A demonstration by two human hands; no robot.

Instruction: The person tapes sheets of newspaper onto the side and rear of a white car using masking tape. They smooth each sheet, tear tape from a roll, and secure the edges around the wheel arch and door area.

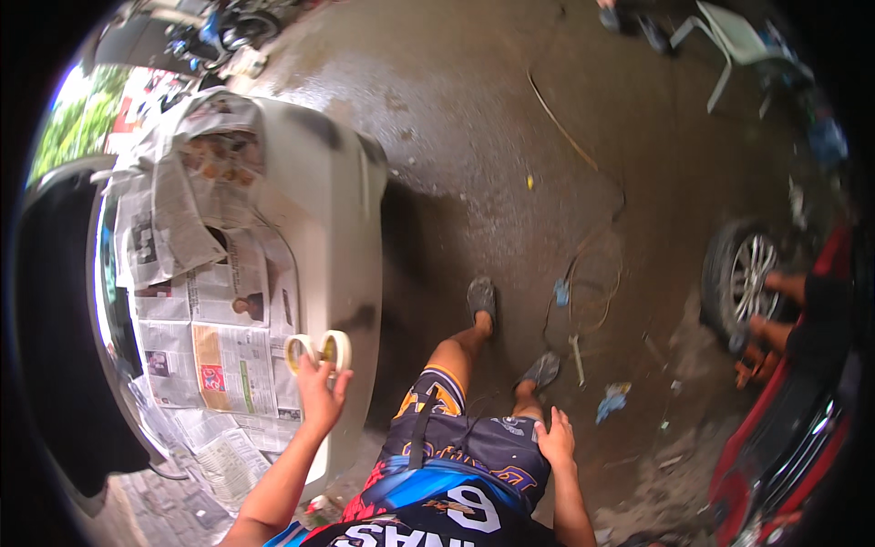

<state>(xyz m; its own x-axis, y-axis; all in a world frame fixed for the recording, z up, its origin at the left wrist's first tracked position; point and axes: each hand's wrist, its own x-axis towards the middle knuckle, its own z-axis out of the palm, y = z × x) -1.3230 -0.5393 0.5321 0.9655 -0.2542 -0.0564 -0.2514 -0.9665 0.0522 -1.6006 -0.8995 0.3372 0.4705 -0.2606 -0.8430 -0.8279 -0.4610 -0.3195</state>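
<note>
Two rolls of cream masking tape, one on the left (pixel 291 354) and one on the right (pixel 345 348), stand on edge side by side at the car's rim. My left hand (pixel 319 394) has its fingers and thumb around their near sides. Beneath them is a pale car body (pixel 314 219) with dark patches, its inner area covered by overlapping newspaper sheets (pixel 251 337). My right hand (pixel 556 439) rests by my right thigh, fingers stretched out, holding nothing.
A raised dark panel (pixel 68 319) borders the car's left side. A thin hose (pixel 583 255), a wrench (pixel 577 360) and a blue scrap (pixel 612 403) lie on the wet floor. At right, another person's hands (pixel 761 328) are by a wheel (pixel 729 283) and red car (pixel 752 438). A chair (pixel 738 36) stands far right.
</note>
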